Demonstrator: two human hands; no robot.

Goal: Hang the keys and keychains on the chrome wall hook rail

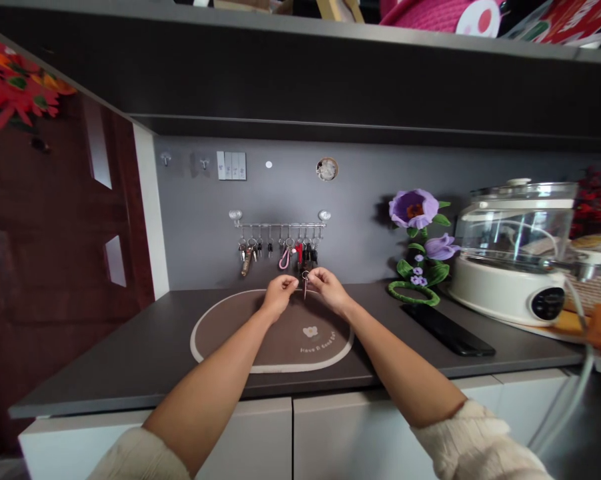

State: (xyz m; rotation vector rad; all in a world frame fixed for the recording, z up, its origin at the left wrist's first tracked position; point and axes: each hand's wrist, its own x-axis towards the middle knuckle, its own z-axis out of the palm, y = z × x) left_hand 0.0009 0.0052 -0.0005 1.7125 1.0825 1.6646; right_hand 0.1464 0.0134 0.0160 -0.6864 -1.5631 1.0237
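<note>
My right hand (pixel 329 291) pinches a small key ring (pixel 305 275) from which a key hangs, over the back of a brown oval mat (pixel 230 333) with a pale rim. Just left of it, my left hand (pixel 279 295) has thumb and fingers pressed together; whatever they hold, if anything, is too small to make out. Behind both hands, a metal hook rail (pixel 280 225) on the wall carries several key bunches, including a pink loop strap (pixel 284 257), a red tag (pixel 299 253) and a brown fob (pixel 246 263).
A black phone (pixel 448 329) lies right of the mat, beside a purple flower ornament (pixel 414 212) with a green base. Farther right stands a white appliance (pixel 505 287) with a clear top. A dark shelf (pixel 330 80) overhangs the counter (pixel 145 347). A brown door (pixel 55 267) is left.
</note>
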